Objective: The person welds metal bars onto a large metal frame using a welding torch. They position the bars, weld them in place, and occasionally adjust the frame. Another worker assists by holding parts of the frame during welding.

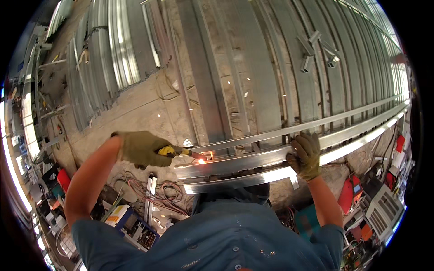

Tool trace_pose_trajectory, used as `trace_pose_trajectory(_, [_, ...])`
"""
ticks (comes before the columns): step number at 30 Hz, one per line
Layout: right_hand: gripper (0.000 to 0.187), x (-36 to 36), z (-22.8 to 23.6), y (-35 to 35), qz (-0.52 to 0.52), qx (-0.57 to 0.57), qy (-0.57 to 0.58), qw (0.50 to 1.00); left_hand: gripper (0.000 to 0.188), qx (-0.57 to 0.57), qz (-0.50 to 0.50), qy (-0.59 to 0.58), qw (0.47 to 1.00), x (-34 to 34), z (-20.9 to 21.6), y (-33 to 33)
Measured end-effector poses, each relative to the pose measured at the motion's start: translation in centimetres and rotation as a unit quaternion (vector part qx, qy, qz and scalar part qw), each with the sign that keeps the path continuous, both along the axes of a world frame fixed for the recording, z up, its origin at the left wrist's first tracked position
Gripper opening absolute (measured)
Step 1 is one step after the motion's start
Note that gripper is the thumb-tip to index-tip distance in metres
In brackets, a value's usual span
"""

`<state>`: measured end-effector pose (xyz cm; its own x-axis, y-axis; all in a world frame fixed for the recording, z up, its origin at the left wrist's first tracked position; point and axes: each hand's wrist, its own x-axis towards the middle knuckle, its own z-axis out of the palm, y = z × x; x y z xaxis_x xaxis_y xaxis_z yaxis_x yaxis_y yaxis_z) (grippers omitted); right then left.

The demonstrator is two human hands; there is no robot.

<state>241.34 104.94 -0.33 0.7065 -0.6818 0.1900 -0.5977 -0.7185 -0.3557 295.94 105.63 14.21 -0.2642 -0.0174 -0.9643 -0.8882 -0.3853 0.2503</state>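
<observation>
Welding holder: I see a yellow-handled electrode holder (168, 150), lying almost level, its handle inside the left hand (141, 148), which wears an olive glove.
Electrode: a short dark rod (198, 155) points to the right from the holder; its tip glows orange at the spark (202, 161), touching the steel.
Steel bar: a long shiny metal profile (253, 160) runs from lower left up to the right; I think it is a square tube, but glare hides its shape.
Grip point: the gloved right hand (305, 155) is closed around the bar, right of the spark.
</observation>
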Motion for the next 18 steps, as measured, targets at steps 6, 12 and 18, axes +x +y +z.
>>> trace_pose_trajectory(6, [0.046, 0.5, 1.3, 0.0, -0.014, -0.009, 0.013, 1.000, 0.057, -0.179, 0.274, 0.023, 0.945, -2.8, 2.5, 5.7])
trace_pose_trajectory(12, [0.054, -1.0, 0.0, 0.9, -0.043, 0.002, -0.027, 0.999, 0.058, -0.173, 0.532, 0.090, 0.824, -11.2, 1.6, 12.2])
trace_pose_trajectory(18, [0.054, -3.9, 1.3, 1.8, -0.042, 0.008, -0.064, 0.997, 0.041, -0.239, 0.514, 0.087, 0.819, -23.6, 2.4, 16.3])
